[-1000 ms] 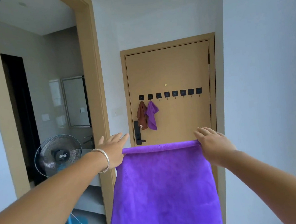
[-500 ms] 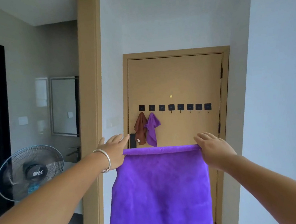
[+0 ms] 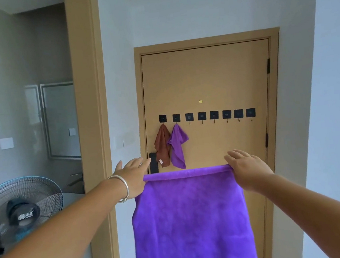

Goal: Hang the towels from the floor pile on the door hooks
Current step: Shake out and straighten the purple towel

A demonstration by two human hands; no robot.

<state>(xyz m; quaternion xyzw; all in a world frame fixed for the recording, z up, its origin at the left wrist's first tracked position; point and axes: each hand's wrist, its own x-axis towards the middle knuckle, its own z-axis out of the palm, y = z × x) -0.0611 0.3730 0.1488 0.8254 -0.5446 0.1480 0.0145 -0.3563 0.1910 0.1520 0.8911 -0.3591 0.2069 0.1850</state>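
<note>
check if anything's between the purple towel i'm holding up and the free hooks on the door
Nothing visible does. The purple towel hangs from both hands in open hallway, and six free hooks sit right of the brown towel and small purple towel.

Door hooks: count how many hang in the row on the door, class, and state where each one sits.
8, in one row: the two leftmost carry towels; six to their right are bare.

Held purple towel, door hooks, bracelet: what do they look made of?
Purple towel: looks like microfibre or plush terry; matte, fuzzy mottled nap, limp drape between the left hand and right hand.
Door hooks: black square pads, probably plastic or coated adhesive plates, with thin dark prongs, likely metal; too small to confirm.
Bracelet: silvery, polished, probably metal; bright highlights.
</note>
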